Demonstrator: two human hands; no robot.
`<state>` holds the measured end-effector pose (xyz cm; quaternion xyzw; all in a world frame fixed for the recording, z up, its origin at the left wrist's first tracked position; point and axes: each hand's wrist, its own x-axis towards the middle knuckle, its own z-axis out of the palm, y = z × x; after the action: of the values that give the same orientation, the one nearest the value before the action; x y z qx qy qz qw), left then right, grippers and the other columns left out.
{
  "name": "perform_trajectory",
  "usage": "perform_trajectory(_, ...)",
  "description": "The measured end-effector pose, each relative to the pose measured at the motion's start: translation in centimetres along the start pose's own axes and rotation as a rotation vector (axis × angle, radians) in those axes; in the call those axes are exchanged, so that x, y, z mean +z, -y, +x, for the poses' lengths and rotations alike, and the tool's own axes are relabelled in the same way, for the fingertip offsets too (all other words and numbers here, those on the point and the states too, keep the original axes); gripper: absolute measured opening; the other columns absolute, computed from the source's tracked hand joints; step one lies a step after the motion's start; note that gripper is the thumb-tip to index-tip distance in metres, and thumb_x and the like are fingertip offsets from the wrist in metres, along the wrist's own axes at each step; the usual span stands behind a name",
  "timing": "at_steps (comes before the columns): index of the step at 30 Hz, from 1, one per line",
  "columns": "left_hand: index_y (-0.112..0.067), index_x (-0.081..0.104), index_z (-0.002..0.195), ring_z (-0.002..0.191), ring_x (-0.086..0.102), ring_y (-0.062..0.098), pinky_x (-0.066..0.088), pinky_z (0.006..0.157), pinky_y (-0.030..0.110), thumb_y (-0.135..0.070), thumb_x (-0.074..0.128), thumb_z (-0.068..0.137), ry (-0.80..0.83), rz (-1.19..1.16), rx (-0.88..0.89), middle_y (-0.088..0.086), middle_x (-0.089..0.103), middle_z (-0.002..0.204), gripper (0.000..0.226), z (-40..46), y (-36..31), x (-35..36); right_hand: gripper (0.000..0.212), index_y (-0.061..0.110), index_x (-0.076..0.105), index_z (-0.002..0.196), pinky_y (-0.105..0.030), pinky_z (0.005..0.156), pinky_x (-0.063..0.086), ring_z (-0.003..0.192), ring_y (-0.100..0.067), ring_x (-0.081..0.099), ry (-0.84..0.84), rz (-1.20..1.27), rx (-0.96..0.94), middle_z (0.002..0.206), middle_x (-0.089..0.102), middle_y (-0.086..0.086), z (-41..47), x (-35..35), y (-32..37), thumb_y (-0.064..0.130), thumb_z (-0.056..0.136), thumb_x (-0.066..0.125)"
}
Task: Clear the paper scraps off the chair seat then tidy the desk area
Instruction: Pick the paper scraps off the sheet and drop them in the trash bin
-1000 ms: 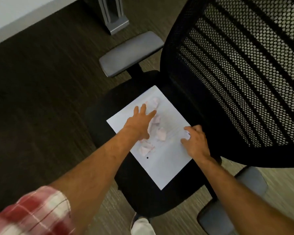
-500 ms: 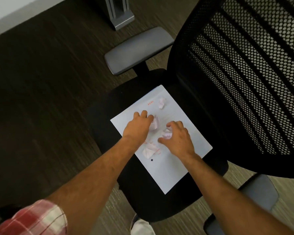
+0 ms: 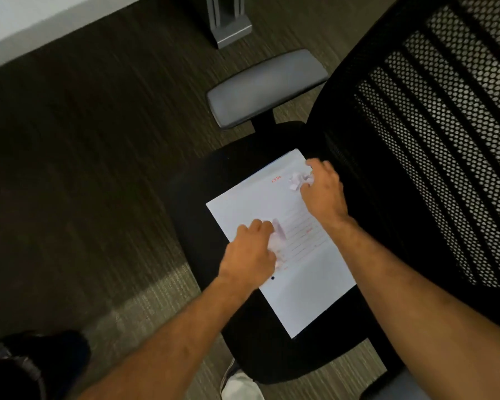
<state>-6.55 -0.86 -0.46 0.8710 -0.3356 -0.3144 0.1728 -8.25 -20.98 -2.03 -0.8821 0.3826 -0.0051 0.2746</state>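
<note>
On chair seat (image 3: 243,174), left hand (image 3: 250,255), right hand (image 3: 324,192) each clutching paper scraps (image 3: 299,180)

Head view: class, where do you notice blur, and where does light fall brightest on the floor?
Head view: left hand and the scraps it gathers are motion-smeared; a bright patch lights the floor left of the chair seat; the sheet's print is unreadable.

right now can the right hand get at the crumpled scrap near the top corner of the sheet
Probably yes: the right hand is already at the crumpled scrap, fingers curled beside it, and nothing lies between them. The left hand is busy lower on the sheet.
</note>
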Motion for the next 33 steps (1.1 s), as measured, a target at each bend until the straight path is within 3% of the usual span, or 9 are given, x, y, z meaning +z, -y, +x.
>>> perform_trajectory(2,-0.018,0.045,0.126,0.1,0.046,0.022,0.053,0.068,0.035,-0.016,0.06,0.085,0.074,0.089,0.019,0.0,0.047,0.118,0.043,-0.8,-0.9,1.5,0.057,0.019,0.044,0.146,-0.046,0.091,0.052,0.107,-0.038,0.057,0.132,-0.137,-0.07,0.129,0.048,-0.018,1.2,0.4,0.4,0.004,0.093,0.055)
perform_trajectory(5,-0.014,0.04,0.129,0.112,0.042,0.028,0.056,0.071,0.035,-0.014,0.067,0.081,0.133,0.199,0.033,0.008,0.039,0.128,0.055,-1.0,-1.9,3.2,0.062,0.023,0.037,0.152,-0.045,0.094,0.053,0.112,-0.035,0.051,0.341,-0.345,-0.144,0.139,0.037,-0.017,1.7,1.6,0.4,0.003,0.095,0.053)
perform_trajectory(12,-0.011,0.036,0.135,0.123,0.04,0.036,0.059,0.074,0.037,-0.007,0.077,0.076,0.148,0.394,0.116,0.014,0.032,0.137,0.072,-0.7,-2.2,4.6,0.025,0.012,0.055,0.121,-0.038,0.085,0.053,0.103,-0.03,0.054,0.253,-0.401,-0.281,0.123,0.05,-0.013,0.7,2.2,-0.9,0.011,0.096,0.057)
perform_trajectory(15,-0.012,0.036,0.137,0.121,0.043,0.035,0.056,0.086,0.035,-0.004,0.076,0.078,0.174,0.332,0.117,0.012,0.034,0.136,0.071,-0.1,-1.8,4.8,0.02,0.012,0.057,0.113,-0.04,0.083,0.05,0.101,-0.03,0.055,0.261,-0.32,-0.233,0.116,0.052,-0.012,-0.1,1.8,-1.6,0.009,0.093,0.054)
perform_trajectory(18,-0.014,0.038,0.137,0.111,0.049,0.029,0.054,0.084,0.032,0.002,0.071,0.08,0.198,0.234,0.11,0.009,0.042,0.129,0.067,0.3,-1.6,5.1,0.017,0.009,0.064,0.102,-0.033,0.07,0.06,0.089,-0.026,0.063,0.186,-0.261,-0.187,0.109,0.058,-0.012,-1.4,1.6,-2.5,0.007,0.087,0.071)
perform_trajectory(21,-0.014,0.047,0.129,0.102,0.058,0.024,0.053,0.084,0.03,0.004,0.067,0.083,0.171,0.06,0.065,0.007,0.053,0.12,0.053,0.8,-0.9,4.8,0.014,0.012,0.065,0.094,-0.026,0.059,0.056,0.083,-0.021,0.06,0.162,-0.116,-0.009,0.104,0.057,-0.006,-2.3,1.1,-3.8,0.007,0.085,0.073)
perform_trajectory(26,-0.015,0.058,0.11,0.092,0.061,0.018,0.055,0.071,0.025,0.007,0.061,0.086,0.067,-0.303,-0.137,0.001,0.057,0.108,0.033,1.3,0.3,2.5,0.019,0.018,0.064,0.086,-0.024,0.056,0.053,0.081,-0.019,0.064,0.127,0.163,0.2,0.096,0.062,-0.003,-3.5,-0.5,-5.1,0.012,0.079,0.081)
perform_trajectory(30,-0.019,0.058,0.105,0.088,0.056,0.014,0.038,0.061,0.008,0.005,0.059,0.088,-0.026,-0.347,-0.159,-0.001,0.056,0.107,0.03,1.3,1.3,0.5,0.02,0.016,0.066,0.088,-0.015,0.052,0.046,0.074,-0.009,0.062,0.106,0.275,0.283,0.09,0.067,-0.001,-5.1,-1.0,-4.5,0.016,0.078,0.083)
perform_trajectory(33,-0.02,0.06,0.105,0.085,0.055,0.011,0.037,0.056,0.007,0.003,0.06,0.088,-0.054,-0.363,-0.159,-0.004,0.056,0.107,0.029,0.6,2.0,-0.8,0.018,0.018,0.068,0.088,-0.017,0.056,0.045,0.078,-0.011,0.063,0.138,0.332,0.335,0.09,0.067,0.0,-6.3,-1.1,-3.6,0.02,0.078,0.083)
